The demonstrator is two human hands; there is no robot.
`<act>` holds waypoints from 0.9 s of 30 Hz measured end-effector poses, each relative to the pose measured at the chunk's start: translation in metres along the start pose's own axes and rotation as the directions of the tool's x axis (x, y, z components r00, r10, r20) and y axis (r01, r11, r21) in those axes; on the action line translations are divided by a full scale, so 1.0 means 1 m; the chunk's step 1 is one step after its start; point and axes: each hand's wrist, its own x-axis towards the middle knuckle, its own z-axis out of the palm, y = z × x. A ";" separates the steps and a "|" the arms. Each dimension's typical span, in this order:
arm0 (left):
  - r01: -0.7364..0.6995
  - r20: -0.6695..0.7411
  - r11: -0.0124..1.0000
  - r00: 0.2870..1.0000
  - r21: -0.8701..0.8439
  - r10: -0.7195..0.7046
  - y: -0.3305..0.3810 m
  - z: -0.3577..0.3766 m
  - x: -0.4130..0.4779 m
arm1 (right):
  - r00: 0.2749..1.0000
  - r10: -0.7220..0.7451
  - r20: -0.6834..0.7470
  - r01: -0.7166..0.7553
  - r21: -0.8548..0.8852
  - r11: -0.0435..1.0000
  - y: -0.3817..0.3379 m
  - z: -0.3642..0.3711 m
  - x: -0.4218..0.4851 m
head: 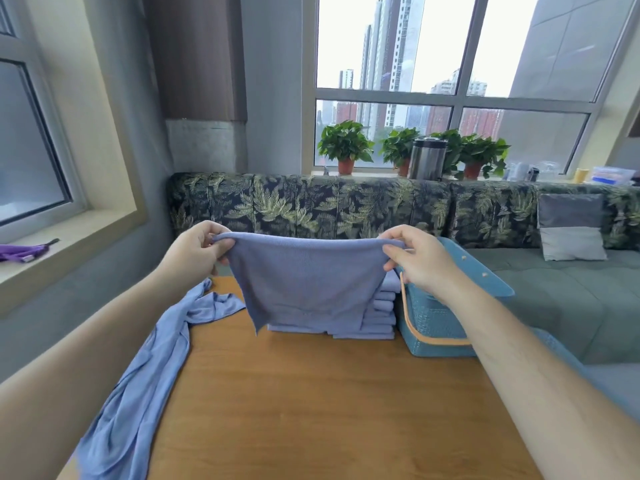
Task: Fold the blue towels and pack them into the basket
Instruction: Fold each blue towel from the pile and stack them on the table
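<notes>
One wooden surface (311,393) bears loose blue towels (138,358) draped off its left edge. A blue towel (304,278) hangs spread above its far middle. A teal basket (433,317) stands far right, with a folded stack (381,317) just beside it. The left hand (194,251) and right hand (419,261) pinch the hanging towel's top corners.

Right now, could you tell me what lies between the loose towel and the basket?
A stack of folded towels sits there on the table, beside the basket, partly hidden by the held towel; the head view shows it.

1 basket (433,323), 3 potted plants (345,143)
</notes>
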 end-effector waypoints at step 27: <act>0.354 0.448 0.932 0.847 -0.074 -0.286 -0.164 0.071 -0.213 | 0.914 0.231 0.333 -0.239 -0.017 0.971 0.180 0.091 -0.203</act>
